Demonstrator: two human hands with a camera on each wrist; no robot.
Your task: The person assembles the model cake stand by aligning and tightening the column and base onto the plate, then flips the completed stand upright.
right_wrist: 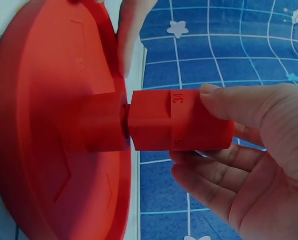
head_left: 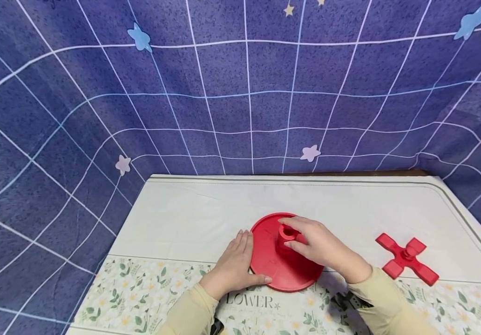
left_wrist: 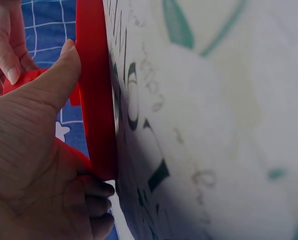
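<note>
A round red plastic disc (head_left: 265, 263) with a raised rim lies on the table, a short round socket (right_wrist: 101, 122) at its middle. My right hand (head_left: 320, 239) pinches a red faceted tube (right_wrist: 153, 120), marked 34, between thumb and fingers. The tube is lined up with the socket, its lower end at the socket's mouth; whether any of it sits inside I cannot tell. My left hand (head_left: 236, 265) rests at the disc's left edge. Its fingers lie straight along the rim and its thumb (left_wrist: 64, 70) presses over the near edge.
To the right on the table lies a red cross-shaped piece (head_left: 408, 258) with a knob at its centre. A white and floral cloth (head_left: 190, 214) covers the table. A blue curtain (head_left: 223, 111) with a grid and stars hangs behind and at the sides.
</note>
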